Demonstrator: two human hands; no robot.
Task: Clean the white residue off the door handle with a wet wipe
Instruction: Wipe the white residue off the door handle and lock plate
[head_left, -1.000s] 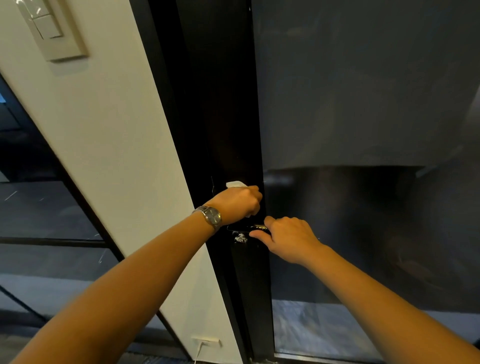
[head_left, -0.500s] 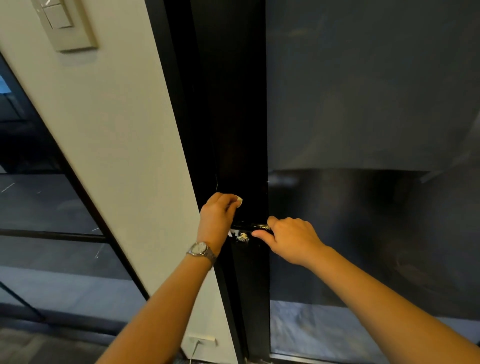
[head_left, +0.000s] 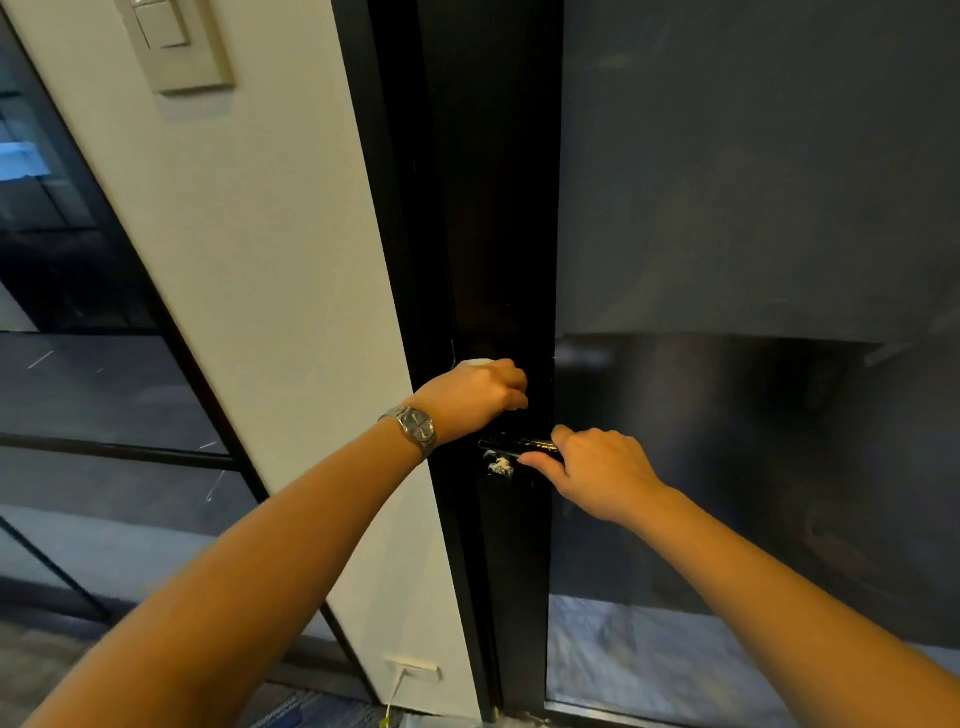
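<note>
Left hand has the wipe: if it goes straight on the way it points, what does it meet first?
Probably the black door frame just beyond the knuckles of the left hand gripping the wet wipe, though depth is unclear. The door handle and white residue lie below that line.

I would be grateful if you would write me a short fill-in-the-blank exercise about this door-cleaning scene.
1. The silver metal wristwatch is worn on the ____ wrist.
2. The left hand holds a ____ wet wipe above the black metal door handle.
3. The white residue sits just ____ that handle.
4. The right hand grips the door ____.

Missing words: left; white; below; handle.
</note>
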